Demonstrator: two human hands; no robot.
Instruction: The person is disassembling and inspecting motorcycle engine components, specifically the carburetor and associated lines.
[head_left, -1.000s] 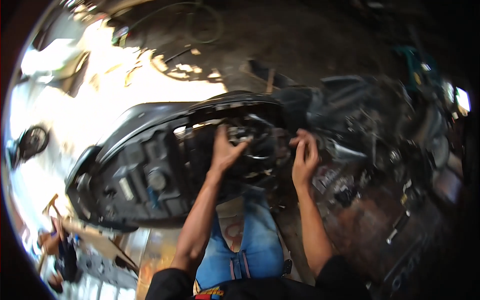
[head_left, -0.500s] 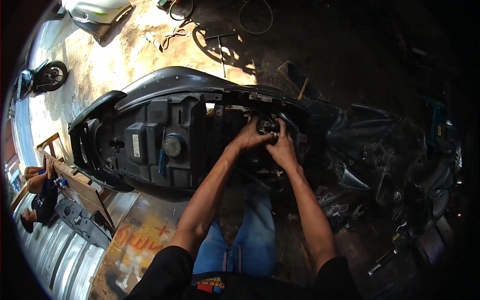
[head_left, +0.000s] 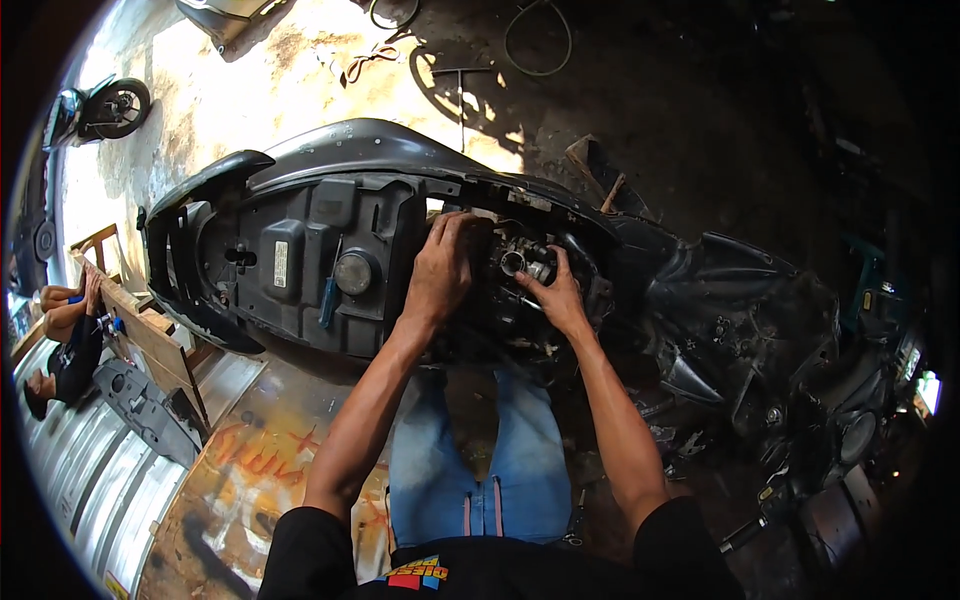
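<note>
A black scooter with its seat off (head_left: 355, 145) lies across the view. My left hand (head_left: 440, 265) has curled fingers at the left side of the open bay, beside the black fuel tank housing (head_left: 310, 230); what they grip, if anything, is hidden. My right hand (head_left: 560, 295) has thumb and fingers around a metal intake part with a round opening (head_left: 514, 262), among hoses and engine parts. A blue-handled screwdriver (head_left: 327, 300) rests on the housing near the round fuel cap (head_left: 353, 272).
A co-worker (head_left: 65, 355) sits at the lower left by wooden boards (head_left: 140, 340) and a grey plastic panel (head_left: 140, 410). A parked motorbike (head_left: 110, 110) stands upper left. Hoses (head_left: 538, 40) lie on the floor beyond the scooter, whose dark front bodywork (head_left: 730, 280) extends right.
Half a second ago both my hands met at the metal part. My left hand has since moved left to the housing's edge; my right stays at the part. The view has shifted slightly.
</note>
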